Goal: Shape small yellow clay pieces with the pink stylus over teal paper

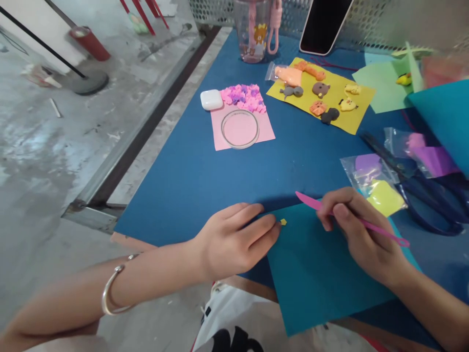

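Note:
My left hand (240,237) is closed, its fingertips pinching a tiny yellow piece of clay (283,222) over the left edge of a teal sheet (322,274). Most of that hand's grip is hidden behind its own fingers. In my right hand (361,230) is a pink plastic clay knife (311,201), held like a pen with the blade pointing left. The blade tip sits a little above and to the right of the yellow piece, apart from it. A bag of yellow clay (386,198) lies just beyond my right hand.
Dark scissors (432,195) and a bag of purple clay (368,164) lie at the right. Small clay animals rest on a yellow sheet (351,120). A pink sheet (269,129) bears a clear ring (240,146) and a white case (211,100). Behind stand a cup (251,29) and a phone (325,24).

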Demonstrator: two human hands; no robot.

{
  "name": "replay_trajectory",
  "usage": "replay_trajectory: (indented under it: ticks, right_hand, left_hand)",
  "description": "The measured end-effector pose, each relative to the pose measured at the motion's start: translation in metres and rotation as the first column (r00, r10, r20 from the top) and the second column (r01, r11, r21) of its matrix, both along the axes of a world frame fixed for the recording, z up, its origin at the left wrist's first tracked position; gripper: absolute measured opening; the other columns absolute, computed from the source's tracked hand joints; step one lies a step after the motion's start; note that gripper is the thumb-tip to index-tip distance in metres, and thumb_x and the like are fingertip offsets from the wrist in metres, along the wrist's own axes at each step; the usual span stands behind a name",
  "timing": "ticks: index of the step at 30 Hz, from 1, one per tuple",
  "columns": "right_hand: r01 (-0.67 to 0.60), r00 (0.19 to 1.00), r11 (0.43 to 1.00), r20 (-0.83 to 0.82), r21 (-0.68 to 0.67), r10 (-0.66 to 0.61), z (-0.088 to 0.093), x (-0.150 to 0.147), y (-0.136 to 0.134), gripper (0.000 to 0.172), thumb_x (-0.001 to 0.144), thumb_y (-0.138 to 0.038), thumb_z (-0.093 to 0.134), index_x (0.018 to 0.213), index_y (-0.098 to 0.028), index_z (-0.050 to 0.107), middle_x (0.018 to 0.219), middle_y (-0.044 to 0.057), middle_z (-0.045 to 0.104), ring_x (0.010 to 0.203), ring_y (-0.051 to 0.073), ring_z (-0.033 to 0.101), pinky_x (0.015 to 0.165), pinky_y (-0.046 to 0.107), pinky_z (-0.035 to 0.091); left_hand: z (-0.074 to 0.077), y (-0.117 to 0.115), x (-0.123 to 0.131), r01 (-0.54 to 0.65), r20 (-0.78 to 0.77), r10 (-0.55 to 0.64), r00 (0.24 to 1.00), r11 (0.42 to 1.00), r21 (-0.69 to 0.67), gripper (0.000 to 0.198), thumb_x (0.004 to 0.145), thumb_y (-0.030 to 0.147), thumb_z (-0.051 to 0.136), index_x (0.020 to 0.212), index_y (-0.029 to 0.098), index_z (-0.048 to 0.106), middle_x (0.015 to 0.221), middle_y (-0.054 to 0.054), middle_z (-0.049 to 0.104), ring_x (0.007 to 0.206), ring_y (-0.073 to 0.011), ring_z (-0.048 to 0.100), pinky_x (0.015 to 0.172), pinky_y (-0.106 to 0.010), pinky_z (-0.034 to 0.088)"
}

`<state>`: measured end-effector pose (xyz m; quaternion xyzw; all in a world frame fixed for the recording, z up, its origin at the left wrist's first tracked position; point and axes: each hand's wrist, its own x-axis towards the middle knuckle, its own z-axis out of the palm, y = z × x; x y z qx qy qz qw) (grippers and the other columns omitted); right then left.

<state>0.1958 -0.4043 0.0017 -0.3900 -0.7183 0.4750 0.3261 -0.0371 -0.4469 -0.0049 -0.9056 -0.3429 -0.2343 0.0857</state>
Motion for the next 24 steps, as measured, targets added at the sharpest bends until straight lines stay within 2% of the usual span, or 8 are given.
replay_trajectory:
  ticks: [3,6,8,11,14,18,24]
  right_hand:
    - [-0.035,0.999,0.997,0.032,-0.074,0.037,0.002,-0.003,0.004,0.011,0.094,-0.026,0.044,0.104,-0.026,0.048,0.075,-0.001,0.058,0.063,0.010,0.056,0.055,0.021,0.046]
    - [-0.044,0.986,0.995,0.154,-0.094,0.058,0.006,-0.007,0.008,0.012,0.090,-0.024,0.054,0.101,-0.027,0.053,0.075,-0.003,0.062,0.061,0.008,0.057,0.054,0.017,0.046]
    - [-0.049,0.978,0.997,0.200,-0.057,0.060,0.008,-0.009,0.011,0.011,0.088,-0.022,0.057,0.097,-0.027,0.058,0.073,-0.004,0.063,0.061,0.007,0.057,0.055,0.015,0.046]
    - [-0.125,0.974,0.992,0.194,0.010,0.121,0.009,-0.011,0.016,0.014,0.087,-0.021,0.057,0.097,-0.028,0.062,0.084,-0.002,0.064,0.071,0.008,0.060,0.061,0.016,0.048]
    - [-0.195,0.965,0.978,0.193,0.072,0.178,0.008,-0.012,0.020,0.024,0.089,-0.019,0.053,0.109,-0.030,0.063,0.094,0.001,0.061,0.077,0.009,0.059,0.063,0.018,0.049]
    - [-0.157,0.974,0.972,0.188,0.177,0.123,0.005,-0.013,0.022,0.030,0.091,-0.023,0.049,0.117,-0.031,0.062,0.094,0.004,0.058,0.077,0.012,0.058,0.064,0.023,0.050]
    - [-0.155,0.980,0.985,0.141,0.072,0.143,0.004,-0.015,0.022,0.026,0.094,-0.029,0.044,0.106,-0.025,0.067,0.088,0.004,0.064,0.070,0.011,0.061,0.060,0.022,0.052]
  left_hand:
    - [0.000,-0.001,0.003,-0.007,0.010,0.007,1.000,1.000,0.015,0.013,0.079,0.021,0.068,0.090,0.016,0.066,0.081,0.001,0.067,0.072,-0.0139,0.061,0.064,-0.028,0.051]
    - [-0.001,-0.002,0.005,-0.006,0.049,0.004,0.999,1.000,0.027,0.006,0.077,0.018,0.069,0.080,0.016,0.065,0.071,0.003,0.065,0.062,-0.0113,0.057,0.057,-0.027,0.046]
    - [-0.002,-0.003,0.005,-0.004,0.075,0.002,0.997,1.000,0.029,0.007,0.077,0.018,0.070,0.076,0.015,0.064,0.069,0.003,0.064,0.059,-0.0106,0.056,0.055,-0.027,0.044]
    - [-0.002,-0.005,0.005,-0.006,0.079,0.005,0.997,1.000,0.015,0.006,0.076,0.016,0.069,0.075,0.015,0.064,0.068,0.003,0.064,0.058,-0.0105,0.055,0.054,-0.026,0.043]
    - [-0.001,-0.005,0.005,-0.003,0.068,0.003,0.998,1.000,-0.001,0.003,0.077,0.015,0.068,0.078,0.016,0.065,0.069,0.003,0.064,0.059,-0.0104,0.055,0.054,-0.026,0.043]
    - [-0.001,-0.006,0.005,-0.006,0.066,0.006,0.998,1.000,-0.002,0.003,0.078,0.014,0.067,0.080,0.016,0.066,0.071,0.002,0.064,0.061,-0.0101,0.055,0.054,-0.026,0.043]
    - [-0.002,-0.006,0.005,0.001,0.066,-0.001,0.998,1.000,-0.007,0.003,0.078,0.015,0.066,0.076,0.016,0.064,0.068,0.002,0.061,0.059,-0.0095,0.052,0.051,-0.026,0.039]
